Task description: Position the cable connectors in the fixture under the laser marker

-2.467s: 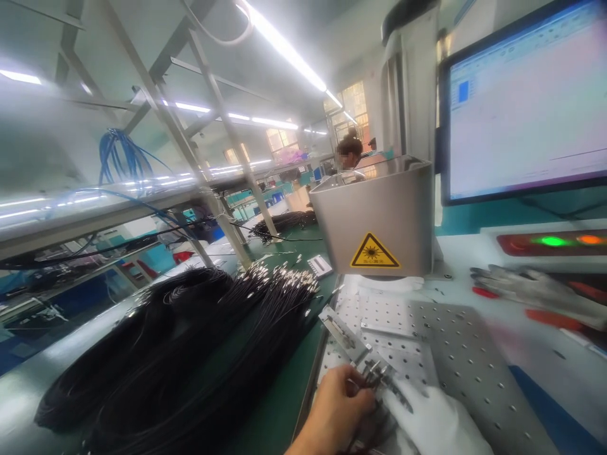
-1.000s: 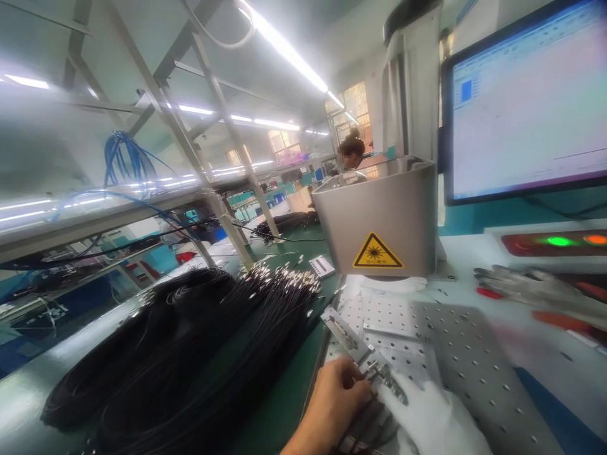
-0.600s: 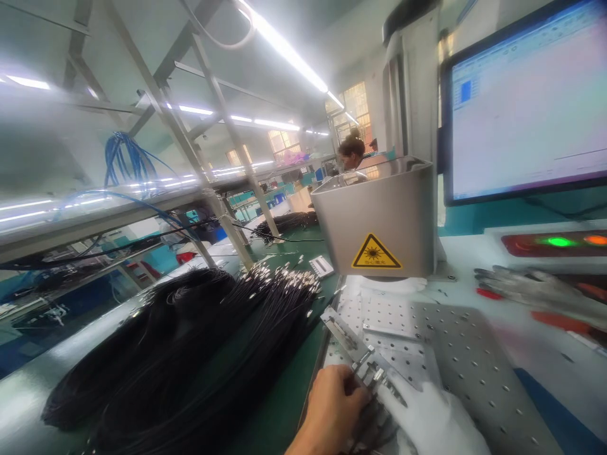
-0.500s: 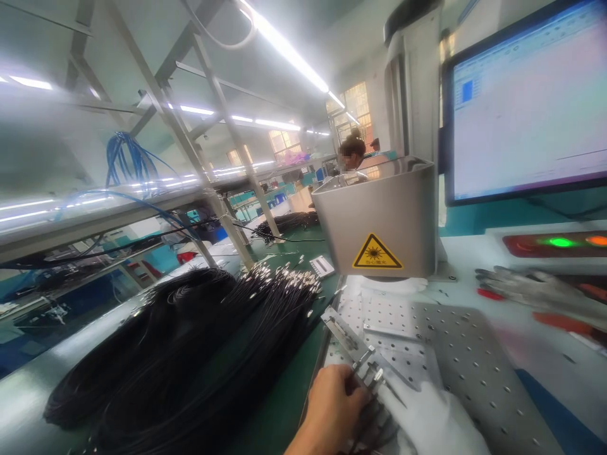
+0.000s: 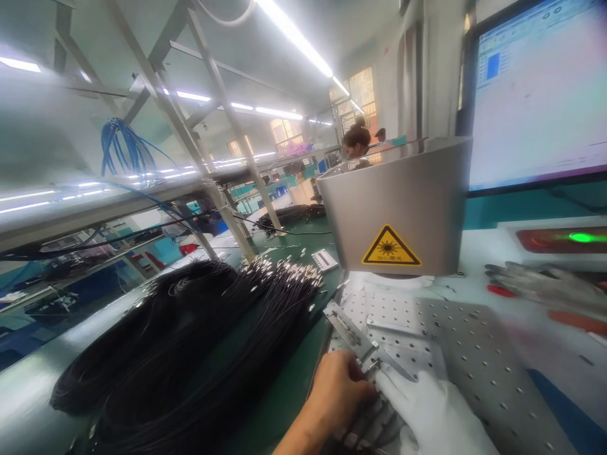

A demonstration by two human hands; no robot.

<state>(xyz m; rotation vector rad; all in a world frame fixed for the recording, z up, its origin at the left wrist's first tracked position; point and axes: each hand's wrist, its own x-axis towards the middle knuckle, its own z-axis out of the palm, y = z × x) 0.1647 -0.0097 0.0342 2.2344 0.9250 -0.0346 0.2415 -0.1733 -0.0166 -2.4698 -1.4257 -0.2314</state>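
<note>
My bare left hand (image 5: 339,392) is curled at the near edge of the perforated metal plate (image 5: 474,360), its fingers pinched on the metal connector ends (image 5: 374,365) of thin black cables. My right hand (image 5: 434,414), in a white glove, lies against the same cable ends and closes over the bundle just below them. The connectors sit at a slim metal fixture bar (image 5: 348,328) fastened on the plate. The cables run down out of view under both hands.
A large heap of black cables with metal tips (image 5: 199,341) covers the green bench on the left. A grey laser housing with a yellow warning label (image 5: 391,246) stands behind the plate, a monitor (image 5: 535,95) to its right, grey gloves (image 5: 540,284) and a co-worker (image 5: 355,142) beyond.
The view has shifted slightly closer and to the left. Both hands stay on the connector ends at the fixture bar, with the left fingers working a little further up the bundle.
</note>
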